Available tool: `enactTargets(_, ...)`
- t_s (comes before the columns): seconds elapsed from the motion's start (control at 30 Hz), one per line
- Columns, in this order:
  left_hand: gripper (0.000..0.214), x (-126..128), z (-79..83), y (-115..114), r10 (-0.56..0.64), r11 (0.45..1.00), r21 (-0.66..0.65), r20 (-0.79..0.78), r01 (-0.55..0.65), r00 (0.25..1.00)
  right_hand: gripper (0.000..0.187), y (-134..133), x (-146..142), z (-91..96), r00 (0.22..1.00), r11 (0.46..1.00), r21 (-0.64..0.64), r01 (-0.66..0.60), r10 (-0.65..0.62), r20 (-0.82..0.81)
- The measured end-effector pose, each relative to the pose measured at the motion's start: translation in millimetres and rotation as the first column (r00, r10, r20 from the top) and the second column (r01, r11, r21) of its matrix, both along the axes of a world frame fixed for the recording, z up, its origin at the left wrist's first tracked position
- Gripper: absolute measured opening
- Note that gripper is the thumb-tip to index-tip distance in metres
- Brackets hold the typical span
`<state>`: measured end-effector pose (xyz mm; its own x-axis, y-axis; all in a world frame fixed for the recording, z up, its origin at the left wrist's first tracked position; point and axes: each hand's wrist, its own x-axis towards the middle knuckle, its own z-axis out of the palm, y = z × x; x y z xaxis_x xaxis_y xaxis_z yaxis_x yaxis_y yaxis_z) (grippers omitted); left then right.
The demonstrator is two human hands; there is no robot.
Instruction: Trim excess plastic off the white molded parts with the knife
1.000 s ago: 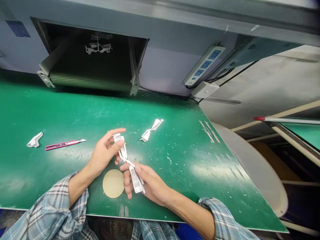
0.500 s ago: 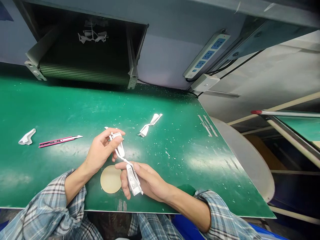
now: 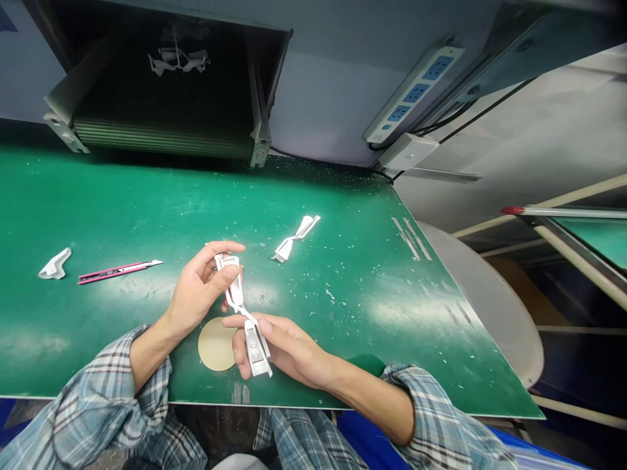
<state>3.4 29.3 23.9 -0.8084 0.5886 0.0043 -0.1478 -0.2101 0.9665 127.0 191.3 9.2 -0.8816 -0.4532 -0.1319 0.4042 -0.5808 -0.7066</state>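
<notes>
We held a long white plastic moulding (image 3: 236,287) up over the green bench mat (image 3: 343,326), at our 12 o'clock, with its lower end above a round tan disc (image 3: 215,344); whether the two touched we could not tell. Our left hand (image 3: 198,287) was closed on the moulding's upper end, thumb pressed across its face. Our right hand (image 3: 289,349) gripped the lower end, fingers laid over it and thumb curled beneath.

As far as the view showed, the moulding was in one piece, its two ends joined by a thin white strip. A second moulding of like shape (image 3: 294,239) lay alone on the mat at 1 o'clock, and neither hand was on it. Out at 10 o'clock lay a white plastic scrap (image 3: 55,263) and a pink utility knife (image 3: 117,271), blade out, unheld.

Our fingers hid much of the moulding, so we could not judge its back or any cut edges. The pale shapes in the dark opening (image 3: 179,60) at 11 o'clock were too dim to make out.
</notes>
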Motion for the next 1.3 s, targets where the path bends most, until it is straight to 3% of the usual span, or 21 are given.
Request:
enactTargets(0.37,0.048,-0.3,-1.1,0.6,-0.059,0.995,0.081,0.044,0.055,0.997,0.049,0.5,0.3,3.8,1.0,1.0,0.02,-0.012,0.012,0.014)
enactTargets(0.57,0.049,-0.3,2.3,1.0,-0.078,0.992,0.109,0.166,0.061,0.983,0.045,1.7,-1.3,5.8,0.995,0.997,-0.064,-0.038,0.043,0.091)
enactTargets(0.67,0.052,0.5,5.0,2.5,-0.066,0.997,0.053,0.196,0.057,0.978,0.043,2.0,-3.5,3.8,0.997,0.997,0.071,0.038,-0.042,0.062)
enactTargets(0.77,0.06,1.4,5.7,3.4,-0.078,0.995,-0.049,0.108,0.084,0.991,0.04,1.2,-6.3,2.0,0.991,0.953,0.28,0.112,-0.128,0.039)
enactTargets(0.83,0.065,0.9,5.9,2.8,-0.071,0.991,-0.108,0.063,0.077,0.996,0.039,0.5,-7.9,2.0,0.987,0.926,0.351,0.142,-0.16,0.024)
enactTargets(0.9,0.065,-1.2,7.3,0.9,-0.07,0.986,-0.148,0.058,0.078,0.996,0.039,0.5,-9.0,2.4,0.988,0.925,0.352,0.146,-0.152,-0.009)
enactTargets(1.03,0.062,-8.5,12.5,-5.9,-0.103,0.967,-0.228,0.06,0.114,0.993,0.043,3.4,-10.0,1.5,0.996,0.976,0.21,0.061,-0.046,-0.074)
enactTargets(1.13,0.057,-13.7,10.0,-13.6,-0.141,0.942,-0.309,-0.013,0.13,0.99,0.046,6.7,-10.1,1.1,0.998,0.993,0.119,0.004,0.003,-0.056)
enactTargets(1.2,0.053,-16.1,2.9,-20.9,-0.113,0.902,-0.43,-0.167,0.031,0.979,0.048,8.8,-10.2,2.2,0.999,0.994,0.11,0.019,-0.014,-0.049)
enactTargets(1.23,0.051,-17.0,-1.7,-25.0,-0.101,0.857,-0.512,-0.272,-0.055,0.957,0.048,9.7,-10.3,3.0,0.998,0.99,0.132,0.044,-0.036,-0.06)
enactTargets(1.3,0.051,-17.8,-10.8,-33.0,-0.14,0.716,-0.657,-0.465,-0.235,0.874,0.049,10.7,-10.2,4.6,0.989,0.967,0.228,0.117,-0.092,-0.115)
